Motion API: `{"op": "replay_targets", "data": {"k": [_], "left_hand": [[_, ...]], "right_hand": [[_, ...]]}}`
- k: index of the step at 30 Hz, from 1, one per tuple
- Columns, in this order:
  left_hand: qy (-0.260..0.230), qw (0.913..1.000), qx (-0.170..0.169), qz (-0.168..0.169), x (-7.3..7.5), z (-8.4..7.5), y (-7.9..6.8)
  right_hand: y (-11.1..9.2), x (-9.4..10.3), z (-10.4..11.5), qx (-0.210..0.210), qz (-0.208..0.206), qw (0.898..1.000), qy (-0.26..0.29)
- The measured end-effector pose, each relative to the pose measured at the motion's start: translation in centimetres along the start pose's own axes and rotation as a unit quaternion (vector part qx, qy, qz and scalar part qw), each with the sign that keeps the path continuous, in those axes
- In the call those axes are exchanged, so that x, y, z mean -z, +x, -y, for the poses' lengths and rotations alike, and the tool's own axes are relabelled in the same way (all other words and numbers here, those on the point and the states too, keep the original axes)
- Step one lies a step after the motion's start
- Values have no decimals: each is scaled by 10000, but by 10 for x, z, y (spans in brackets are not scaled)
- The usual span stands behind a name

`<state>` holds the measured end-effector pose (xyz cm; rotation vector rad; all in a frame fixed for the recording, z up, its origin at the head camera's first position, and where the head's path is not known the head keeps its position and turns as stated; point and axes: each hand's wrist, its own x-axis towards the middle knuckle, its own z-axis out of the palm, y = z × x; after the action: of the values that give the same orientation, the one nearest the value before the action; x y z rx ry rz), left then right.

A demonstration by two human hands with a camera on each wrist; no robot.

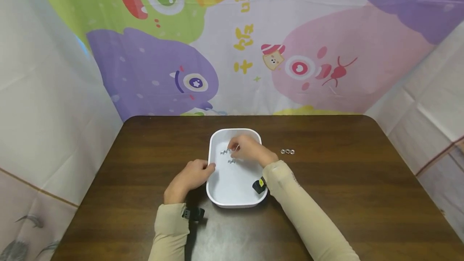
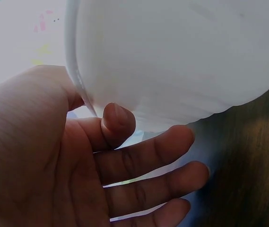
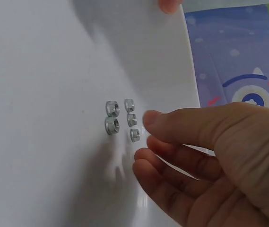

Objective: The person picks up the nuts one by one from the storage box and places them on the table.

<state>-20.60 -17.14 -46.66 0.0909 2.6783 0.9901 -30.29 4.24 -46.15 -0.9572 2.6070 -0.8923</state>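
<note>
- Five small metal nuts (image 3: 131, 119) sit in the white tray (image 1: 235, 188), which stands at the centre of the head view; in the right wrist view they are mid-frame, two stacked in a column on the left and three in a column on the right.
- My right hand (image 1: 246, 148) reaches over the tray's upper right side in the head view, and its grip is released: thumb and fingers are bent a little and stand apart, with nothing seen between them (the thumb tip is just beside the column of three, though I cannot tell whether it touches).
- My left hand (image 1: 192, 174), left of centre in the head view, pinches the tray's left wall, thumb over the rim and bent index finger against the outside; the other fingers stretch out below the tray in the left wrist view.
- Three more nuts (image 1: 288, 152) lie in a short row on the brown table (image 1: 137, 172), right of the tray in the head view and well apart from it.
- Both my beige sleeves (image 1: 297, 200) enter from the bottom of the head view, a black wrist device (image 1: 195, 214) at each cuff.
- Across the top of that frame hangs a cartoon-printed cloth (image 1: 152, 71).
</note>
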Motion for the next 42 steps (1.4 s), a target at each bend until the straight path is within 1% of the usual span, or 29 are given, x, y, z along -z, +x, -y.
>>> {"op": "replay_targets", "data": {"k": [4,7,11,16,22,30,37,42], "left_hand": [[-66,10000,30,30,-1,0,-1],[-106,9999,33,55,0,0,-1],[-135,9999,-6,69,0,0,-2],[-163,9998,-16,76,1,0,-1],[-142,9998,2,103,1,0,-2],[-133,9998,41,111,0,0,-2],[-164,9998,40,123,1,0,-2],[-143,9998,29,114,1,0,-1]], "right_hand": [[0,-3,0,-80,251,9996,-99],[-1,-5,-1,-50,371,9991,-195],[-1,-5,0,-122,519,9984,-203],[-1,-7,0,-360,659,9969,-214],[-2,-8,0,-421,683,9962,-326],[-4,-9,2,-536,694,9956,-326],[-4,-8,5,-515,633,9960,-362],[-3,-6,6,-521,695,9956,-344]]}}
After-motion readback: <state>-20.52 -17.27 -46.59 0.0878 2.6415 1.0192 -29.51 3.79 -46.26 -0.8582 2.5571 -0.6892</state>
